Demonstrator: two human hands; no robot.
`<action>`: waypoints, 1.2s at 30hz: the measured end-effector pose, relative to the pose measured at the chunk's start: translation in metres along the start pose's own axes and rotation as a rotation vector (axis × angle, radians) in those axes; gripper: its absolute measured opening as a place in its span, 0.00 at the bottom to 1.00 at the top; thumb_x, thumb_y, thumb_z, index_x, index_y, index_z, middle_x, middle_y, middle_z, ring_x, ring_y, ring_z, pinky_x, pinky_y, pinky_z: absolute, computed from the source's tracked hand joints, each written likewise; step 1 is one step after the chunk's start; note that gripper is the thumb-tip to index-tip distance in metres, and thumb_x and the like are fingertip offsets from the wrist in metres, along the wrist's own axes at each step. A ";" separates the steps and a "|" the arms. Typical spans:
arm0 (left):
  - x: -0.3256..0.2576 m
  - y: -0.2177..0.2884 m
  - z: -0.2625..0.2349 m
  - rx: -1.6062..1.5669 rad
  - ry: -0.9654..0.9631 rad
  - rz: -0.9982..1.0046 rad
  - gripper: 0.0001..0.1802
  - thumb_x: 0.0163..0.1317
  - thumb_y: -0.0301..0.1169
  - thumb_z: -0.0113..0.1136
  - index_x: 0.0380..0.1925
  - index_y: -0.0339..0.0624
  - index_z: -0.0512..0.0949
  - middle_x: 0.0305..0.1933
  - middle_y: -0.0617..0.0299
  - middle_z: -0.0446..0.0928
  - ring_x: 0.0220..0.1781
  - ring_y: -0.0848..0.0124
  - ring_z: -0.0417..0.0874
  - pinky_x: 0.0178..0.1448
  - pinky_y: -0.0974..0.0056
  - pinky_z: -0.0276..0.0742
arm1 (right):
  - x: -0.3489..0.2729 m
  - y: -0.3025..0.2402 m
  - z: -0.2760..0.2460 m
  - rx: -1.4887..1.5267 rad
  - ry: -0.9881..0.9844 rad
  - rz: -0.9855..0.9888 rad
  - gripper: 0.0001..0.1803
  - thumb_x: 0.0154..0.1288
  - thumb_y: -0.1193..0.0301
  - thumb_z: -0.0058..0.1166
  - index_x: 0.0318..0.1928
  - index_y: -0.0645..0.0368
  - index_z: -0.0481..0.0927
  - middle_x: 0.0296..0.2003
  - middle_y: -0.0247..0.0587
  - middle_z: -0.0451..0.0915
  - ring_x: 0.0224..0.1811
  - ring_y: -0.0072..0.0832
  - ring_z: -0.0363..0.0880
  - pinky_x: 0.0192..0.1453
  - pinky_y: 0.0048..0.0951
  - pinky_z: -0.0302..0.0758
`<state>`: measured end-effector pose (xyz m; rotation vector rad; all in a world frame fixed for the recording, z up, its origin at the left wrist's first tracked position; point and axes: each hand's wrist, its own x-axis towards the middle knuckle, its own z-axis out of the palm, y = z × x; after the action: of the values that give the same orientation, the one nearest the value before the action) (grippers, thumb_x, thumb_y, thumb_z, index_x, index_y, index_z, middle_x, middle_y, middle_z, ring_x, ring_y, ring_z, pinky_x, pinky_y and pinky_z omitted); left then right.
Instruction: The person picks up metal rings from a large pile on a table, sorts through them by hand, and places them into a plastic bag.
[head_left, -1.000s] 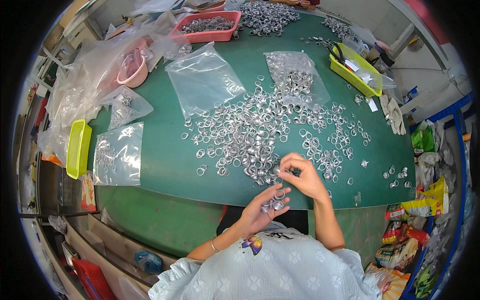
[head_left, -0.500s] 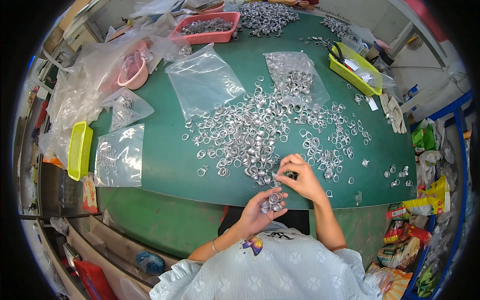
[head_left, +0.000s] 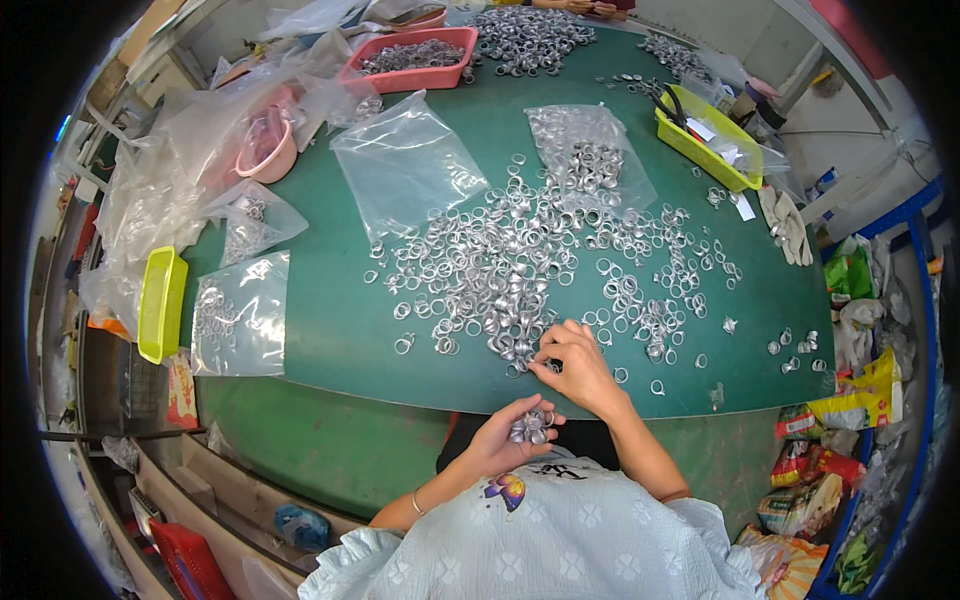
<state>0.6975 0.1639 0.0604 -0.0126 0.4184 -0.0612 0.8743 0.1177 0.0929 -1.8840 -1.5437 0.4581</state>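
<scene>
My left hand (head_left: 505,440) is just off the table's near edge, palm up, with its fingers curled around several silver metal rings (head_left: 532,428). Above it and to the right, my right hand (head_left: 576,364) reaches down to the near end of a loose pile of silver metal rings (head_left: 500,270). Its thumb and fingers are pinched together, and whatever lies between them is too hidden to name. A clear plastic bag (head_left: 625,140) partly filled with rings lies at the pile's far side. Left of that bag, a flat clear bag (head_left: 405,160) rests on the green table (head_left: 330,330).
A pink basket (head_left: 420,72) of metal parts stands at the far left, near another ring heap (head_left: 530,38). Yellow-green baskets (head_left: 162,305) sit at both sides; the right one (head_left: 705,150) holds tools. Gloves (head_left: 786,225) lie at the right edge. Another person's hands (head_left: 590,7) show at the far end.
My left hand has drawn slightly back toward me with the rings. My right hand has moved left and slightly nearer, down to the near end of the pile.
</scene>
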 end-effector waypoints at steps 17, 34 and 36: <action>0.029 0.009 0.035 -0.007 0.118 0.184 0.11 0.66 0.35 0.51 0.42 0.39 0.74 0.43 0.53 0.77 0.39 0.64 0.79 0.45 0.59 0.81 | -0.033 0.013 -0.048 0.559 0.310 0.225 0.04 0.56 0.78 0.58 0.33 0.66 0.82 0.31 0.37 0.78 0.31 0.21 0.72 0.37 0.21 0.69; 0.129 0.081 0.121 0.560 -0.116 0.714 0.23 0.63 0.23 0.46 0.59 0.28 0.63 0.65 0.46 0.62 0.68 0.53 0.61 0.71 0.54 0.55 | -0.058 0.047 -0.037 0.611 0.322 0.318 0.05 0.59 0.76 0.56 0.34 0.64 0.81 0.27 0.33 0.76 0.26 0.17 0.67 0.31 0.19 0.65; 0.101 0.070 0.104 0.828 0.032 0.726 0.19 0.61 0.23 0.49 0.54 0.30 0.69 0.61 0.47 0.67 0.65 0.54 0.65 0.69 0.54 0.58 | -0.054 0.044 -0.040 0.580 0.321 0.318 0.05 0.60 0.75 0.56 0.33 0.64 0.82 0.27 0.33 0.76 0.26 0.17 0.66 0.31 0.19 0.64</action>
<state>0.8365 0.2277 0.1128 0.9529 0.3845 0.4853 0.9187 0.0508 0.0856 -1.6345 -0.7908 0.6281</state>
